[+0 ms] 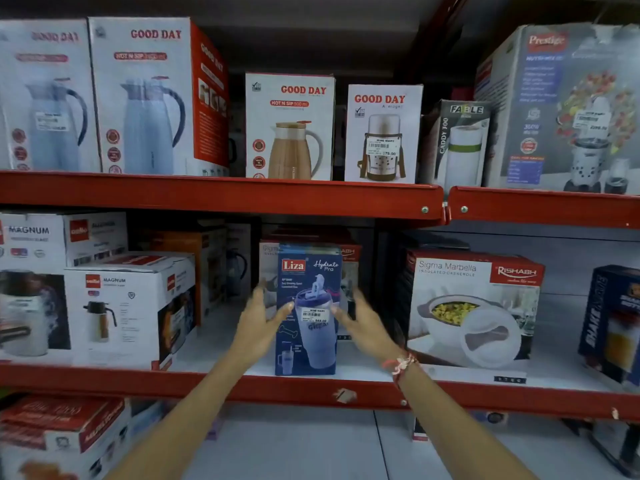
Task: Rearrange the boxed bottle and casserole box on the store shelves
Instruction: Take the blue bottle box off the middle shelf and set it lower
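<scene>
A tall blue Liza boxed bottle [308, 306] stands upright at the front of the middle shelf [311, 391]. My left hand [258, 323] is at its left side and my right hand [363, 327] at its right side, fingers spread; both sit beside the box and I cannot tell whether the fingertips touch it. A red-and-white Rishabh casserole box [471, 306] rests on the same shelf to the right. A second casserole box [268, 268] stands behind the bottle box, mostly hidden.
White Magnum flask boxes [128, 306] fill the left of the middle shelf. Good Day flask boxes [289, 128] line the upper shelf, with a Prestige box [561, 109] at right. A dark blue box [613, 323] stands far right. Bare shelf shows between the bottle box and the Magnum boxes.
</scene>
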`<state>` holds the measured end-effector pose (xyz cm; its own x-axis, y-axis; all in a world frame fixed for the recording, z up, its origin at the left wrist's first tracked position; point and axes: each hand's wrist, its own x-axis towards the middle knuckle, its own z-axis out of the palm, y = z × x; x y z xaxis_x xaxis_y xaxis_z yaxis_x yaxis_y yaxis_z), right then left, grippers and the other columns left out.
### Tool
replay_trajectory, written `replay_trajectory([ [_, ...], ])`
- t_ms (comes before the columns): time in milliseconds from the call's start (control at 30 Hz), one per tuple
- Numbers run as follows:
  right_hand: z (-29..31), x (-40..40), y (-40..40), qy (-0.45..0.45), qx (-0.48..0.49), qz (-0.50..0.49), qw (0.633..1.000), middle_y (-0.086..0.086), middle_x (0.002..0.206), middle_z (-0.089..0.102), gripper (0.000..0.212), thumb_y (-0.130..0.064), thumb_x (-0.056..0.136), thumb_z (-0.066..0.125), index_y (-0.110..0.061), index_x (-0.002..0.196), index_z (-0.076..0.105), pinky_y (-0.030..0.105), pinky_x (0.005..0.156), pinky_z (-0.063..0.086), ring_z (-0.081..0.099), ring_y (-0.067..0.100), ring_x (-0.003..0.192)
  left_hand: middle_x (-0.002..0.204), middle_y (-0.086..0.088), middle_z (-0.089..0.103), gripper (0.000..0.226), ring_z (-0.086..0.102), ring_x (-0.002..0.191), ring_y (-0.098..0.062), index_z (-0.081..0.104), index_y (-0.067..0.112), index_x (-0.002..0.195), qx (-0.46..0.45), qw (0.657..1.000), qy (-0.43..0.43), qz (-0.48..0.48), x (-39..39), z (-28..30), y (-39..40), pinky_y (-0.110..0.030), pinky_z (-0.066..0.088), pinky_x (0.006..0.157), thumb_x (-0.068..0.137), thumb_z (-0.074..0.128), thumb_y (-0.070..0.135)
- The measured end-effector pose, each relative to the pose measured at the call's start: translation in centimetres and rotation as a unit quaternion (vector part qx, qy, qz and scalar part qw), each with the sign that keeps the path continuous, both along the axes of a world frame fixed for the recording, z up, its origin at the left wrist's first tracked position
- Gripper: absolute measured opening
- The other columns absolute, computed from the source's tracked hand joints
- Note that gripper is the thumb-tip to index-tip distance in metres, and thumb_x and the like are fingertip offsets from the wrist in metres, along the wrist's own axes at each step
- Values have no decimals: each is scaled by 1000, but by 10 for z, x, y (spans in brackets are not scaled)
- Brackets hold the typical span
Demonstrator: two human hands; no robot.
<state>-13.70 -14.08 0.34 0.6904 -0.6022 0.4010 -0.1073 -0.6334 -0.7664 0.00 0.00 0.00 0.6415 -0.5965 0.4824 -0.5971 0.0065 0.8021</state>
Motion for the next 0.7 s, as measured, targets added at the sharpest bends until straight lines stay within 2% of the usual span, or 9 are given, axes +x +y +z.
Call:
replay_trajectory([
  [67,-5,6,6,32,34,30,998,7,149,50,64,-30,99,53,-24,155,21,38,107,43,47,28,138,131,-4,57,57,62,106,-22,31,19,142,56,997,42,-44,1,-3,-2,-41,52,94,92,56,28],
  [167,-19,10,5,22,53,23,998,5,142,57,54,-29,100,52,-24,151,33,41,104,48,52,25,134,122,-16,66,36,66,103,-27,50,14,128,68,995,62,-31,6,-11,-5,-48,54,92,93,55,21],
  [233,-18,6,8,2,49,18,999,3,138,60,50,-28,100,52,-23,148,38,37,101,50,56,22,130,117,-15,69,35,67,103,-27,52,13,127,56,997,54,-27,3,-9,-2,-48,55,90,92,57,20],
  [333,-16,-5,13,-30,37,23,999,-3,139,60,52,-28,100,51,-26,150,37,39,107,48,54,12,127,110,-10,70,39,67,99,-22,51,13,130,41,998,35,-31,-8,-4,6,-39,56,86,92,57,20],
  [400,-15,-15,16,-48,23,25,998,-11,132,61,53,-29,100,52,-29,150,36,29,104,49,58,-4,118,107,-7,69,41,66,99,-20,51,14,132,21,999,31,-38,-17,-2,13,-40,57,87,92,57,19],
  [467,-14,-25,21,-65,17,30,997,-15,124,63,55,-28,99,53,-30,151,34,11,92,51,58,-23,100,110,-6,70,43,67,102,-19,50,17,133,1,998,33,-50,-27,-1,20,-42,57,88,91,58,19],
  [500,-13,-31,23,-73,14,31,997,-14,122,64,56,-28,99,53,-30,152,34,8,89,51,58,-26,96,110,-4,70,42,68,101,-17,51,21,132,-11,998,33,-57,-32,-1,24,-40,58,87,91,58,19],
  [633,-13,-59,35,-97,17,41,994,-9,130,66,59,-31,98,53,-32,153,32,33,102,53,61,-6,113,101,9,70,35,69,95,-9,52,49,110,-35,997,18,-73,-60,2,40,-30,60,79,90,58,21],
  [700,-17,-76,40,-102,23,51,993,-9,136,64,60,-38,95,53,-36,152,31,44,106,50,59,7,125,107,6,71,37,70,98,-9,53,43,120,-41,995,33,-88,-76,0,49,-32,60,82,90,58,21],
])
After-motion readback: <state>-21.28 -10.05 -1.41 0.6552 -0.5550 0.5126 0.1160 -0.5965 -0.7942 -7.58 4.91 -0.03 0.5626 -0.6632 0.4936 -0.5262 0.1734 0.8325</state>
